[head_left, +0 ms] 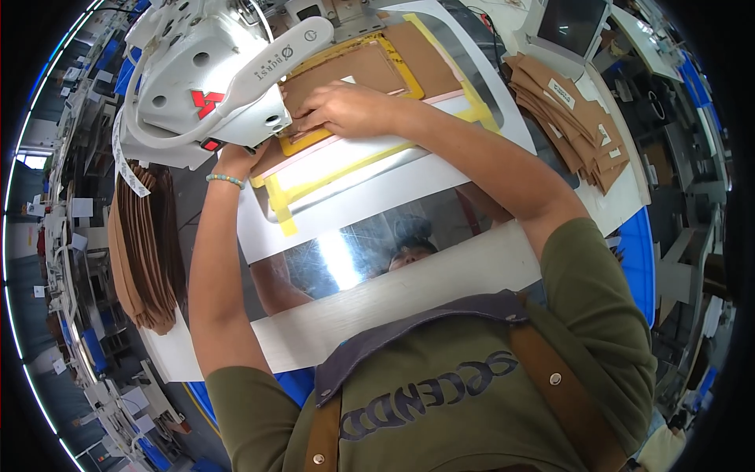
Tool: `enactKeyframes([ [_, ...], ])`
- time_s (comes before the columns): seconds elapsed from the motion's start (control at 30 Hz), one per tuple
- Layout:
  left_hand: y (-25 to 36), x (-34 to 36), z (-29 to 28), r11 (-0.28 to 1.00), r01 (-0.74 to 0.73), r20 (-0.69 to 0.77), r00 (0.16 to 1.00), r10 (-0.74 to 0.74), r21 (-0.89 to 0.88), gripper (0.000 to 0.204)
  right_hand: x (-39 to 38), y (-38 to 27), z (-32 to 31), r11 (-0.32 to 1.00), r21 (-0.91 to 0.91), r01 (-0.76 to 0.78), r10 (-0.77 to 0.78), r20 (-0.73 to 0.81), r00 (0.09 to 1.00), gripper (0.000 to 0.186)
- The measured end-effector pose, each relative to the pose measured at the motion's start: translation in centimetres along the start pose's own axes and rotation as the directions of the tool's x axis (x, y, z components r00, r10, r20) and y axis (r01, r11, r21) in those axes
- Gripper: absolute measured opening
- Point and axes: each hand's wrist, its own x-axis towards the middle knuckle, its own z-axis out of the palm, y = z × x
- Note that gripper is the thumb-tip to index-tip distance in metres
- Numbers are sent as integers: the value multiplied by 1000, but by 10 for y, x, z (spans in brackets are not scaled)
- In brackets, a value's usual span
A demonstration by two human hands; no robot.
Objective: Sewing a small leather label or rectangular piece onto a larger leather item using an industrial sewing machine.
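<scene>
While both arms reach forward over the table, the right hand lies palm down on the work, its fingers bent and their tips close to the head of the white machine. Whether those fingers pinch anything or only press cannot be told. The left hand is beside the lower edge of the machine, which covers its fingers, so its grip cannot be told either; nor can it be seen whether the two hands touch.

Under the right hand is a brown panel with a yellow frame around part of it. The panel lies partly beneath the machine head, and yellow tape runs along the border of the work. Beneath all this is a white sheet, which overlaps a shiny plate that reflects a bright light and part of the person.

A beaded bracelet circles the left wrist. To the left, a stack of brown pieces hangs down near the table edge. To the right, a fanned pile of brown pieces with white labels lies near a dark screen. A blue bin shows beyond the right side of the table.
</scene>
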Motion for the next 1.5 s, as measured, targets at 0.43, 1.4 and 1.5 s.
enactKeyframes([
  [0.43, 39, -21, -2, 943, 239, -94, 959, -266, -231, 43, 17, 6, 0, 982, -117, -150, 153, 22, 988, 43],
  [1.4, 405, -97, -157, 210, -665, -587, 738, 331, -717, 29, -78, -24, -108, 985, -77, -153, 159, 71, 985, 35],
  [1.5, 407, -114, -159, 384, -449, -426, 893, 148, -807, 36, -95, -42, -122, 856, -287, -430, 492, 200, 847, 38],
])
